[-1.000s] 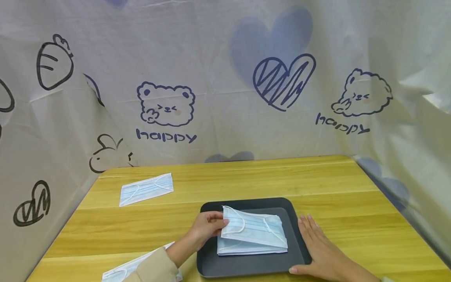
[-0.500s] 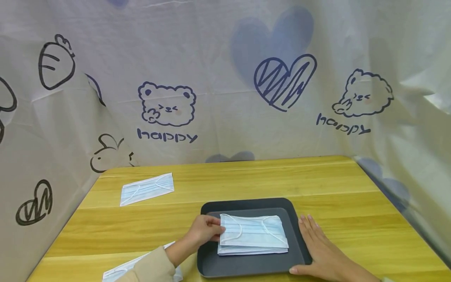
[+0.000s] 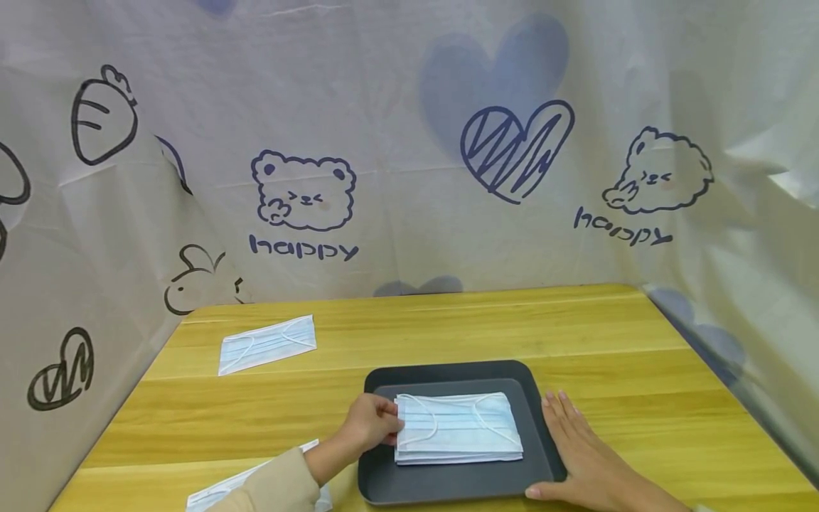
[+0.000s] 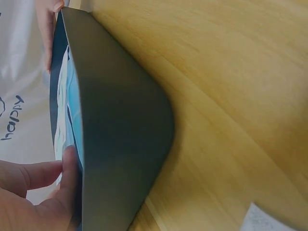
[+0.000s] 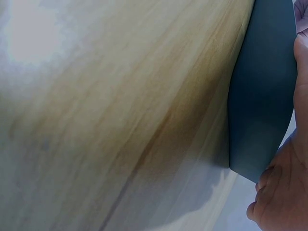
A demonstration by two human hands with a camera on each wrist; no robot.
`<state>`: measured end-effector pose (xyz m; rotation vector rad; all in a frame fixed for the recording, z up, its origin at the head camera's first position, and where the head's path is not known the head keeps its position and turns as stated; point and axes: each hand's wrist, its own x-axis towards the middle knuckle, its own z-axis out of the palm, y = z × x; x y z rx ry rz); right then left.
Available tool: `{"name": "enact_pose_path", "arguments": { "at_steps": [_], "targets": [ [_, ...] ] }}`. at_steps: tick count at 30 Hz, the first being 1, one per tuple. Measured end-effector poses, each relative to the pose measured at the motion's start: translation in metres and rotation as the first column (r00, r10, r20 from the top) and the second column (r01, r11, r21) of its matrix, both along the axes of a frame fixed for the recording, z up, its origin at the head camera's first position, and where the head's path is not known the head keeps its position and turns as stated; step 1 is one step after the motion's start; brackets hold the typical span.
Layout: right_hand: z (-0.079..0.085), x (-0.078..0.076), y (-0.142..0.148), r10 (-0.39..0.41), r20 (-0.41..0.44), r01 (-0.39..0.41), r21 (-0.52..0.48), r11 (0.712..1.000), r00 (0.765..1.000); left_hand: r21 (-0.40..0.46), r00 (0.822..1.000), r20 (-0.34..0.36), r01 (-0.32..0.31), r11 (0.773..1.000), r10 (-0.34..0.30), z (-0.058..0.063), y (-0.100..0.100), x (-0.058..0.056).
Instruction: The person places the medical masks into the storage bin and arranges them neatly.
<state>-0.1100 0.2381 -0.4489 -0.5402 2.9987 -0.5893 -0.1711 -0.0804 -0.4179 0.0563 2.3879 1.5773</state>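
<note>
Left hand [image 3: 372, 422] pinches mask stack [image 3: 457, 428] at left edge, inside dark tray [image 3: 441, 486] | right hand [image 3: 584, 456], fingers straight, touches tray's right side

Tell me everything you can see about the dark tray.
The dark gray tray is shallow and rectangular, with rounded corners, raised walls and a smooth matte surface, perhaps plastic or metal. It lies flat on the wooden table, with stacked pale blue masks inside. The right hand rests against its right side; the left hand reaches over its left wall, contact unclear.

The left sleeve [image 3: 281, 482] is pale cream — ending above a bare left hand [image 3: 373, 422]
</note>
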Motion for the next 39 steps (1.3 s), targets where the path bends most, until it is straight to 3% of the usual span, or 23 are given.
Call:
{"name": "enact_pose_path", "arguments": {
  "at_steps": [9, 17, 23, 28, 33, 39],
  "targets": [
    [0.000, 0.000, 0.000, 0.007, -0.003, -0.007, -0.009, 1.000, 1.000, -0.035, 1.000, -0.027, -0.012, 0.999, 0.011, 0.005, -0.003, 0.001],
    [-0.001, 0.000, 0.002, 0.020, -0.029, -0.020, 0.000, 1.000, 0.999, -0.146, 0.985, -0.161, 0.038, 0.989, -0.061, 0.013, -0.009, 0.003],
    [-0.001, 0.001, 0.002, 0.024, -0.036, -0.023, 0.010, 1.000, 0.999, -0.124, 0.965, -0.230, 0.100, 0.987, -0.126, 0.019, -0.015, 0.002],
    [-0.002, 0.000, 0.003, 0.045, -0.092, -0.041, 0.040, 0.998, 0.995, -0.063, 0.954, -0.261, 0.137, 0.989, -0.149, 0.022, -0.023, 0.000],
    [-0.003, 0.000, 0.003, 0.033, -0.078, -0.030, 0.041, 0.999, 0.996, -0.036, 0.950, -0.289, 0.114, 0.993, -0.119, 0.025, -0.035, -0.002],
    [-0.001, 0.000, 0.001, 0.025, -0.056, -0.023, 0.032, 0.999, 0.998, -0.005, 0.954, -0.301, -0.007, 1.000, 0.005, 0.027, -0.055, 0.000]
  ]
}}
